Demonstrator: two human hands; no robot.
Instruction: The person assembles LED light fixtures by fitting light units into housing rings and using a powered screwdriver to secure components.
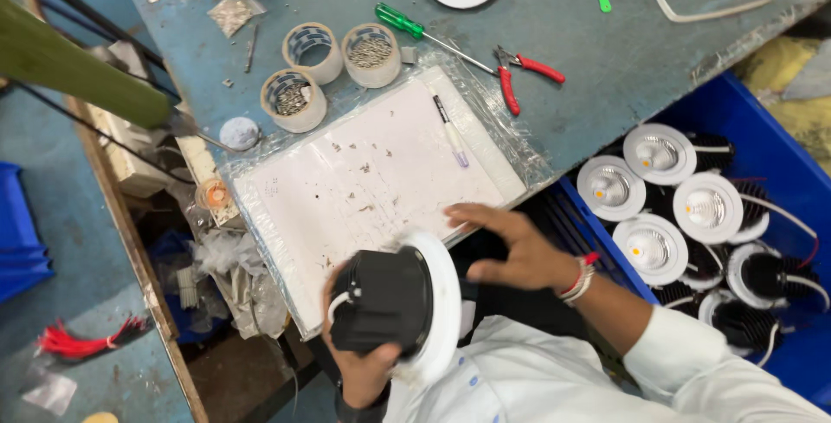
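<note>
2 hands are in view, both yours. Your left hand (pixel 368 371) is closed around the black finned body of a downlight (pixel 398 306), gripping it from below, with its white trim ring turned on edge toward your right. Your right hand (pixel 511 250) hovers open, fingers spread flat, just above that ring; whether the fingertips touch it cannot be told.

You hold the downlight in the air at the near edge of the tabletop (pixel 606 51), just beside a white foam pad (pixel 372 172) wrapped in clear film. A pen (pixel 452 133) lies on the pad. 3 tape rolls (pixel 329 64) filled with small screws stand behind it, with a green-handled screwdriver (pixel 415 29) and red-handled pliers (pixel 519 72) further back.

To your right, a blue crate (pixel 762 129) holds finished downlights (pixel 658 198) packed close together, leads trailing.

Hazards, as judged from this position:
- Only 1 hand carries the weight. A loosened grip would drop the fixture off the edge.
- Grit scattered on the pad could scratch the white ring if it is laid face down.
- A careless sweep of the right hand could catch the pad's edge or the leads in the crate.
</note>
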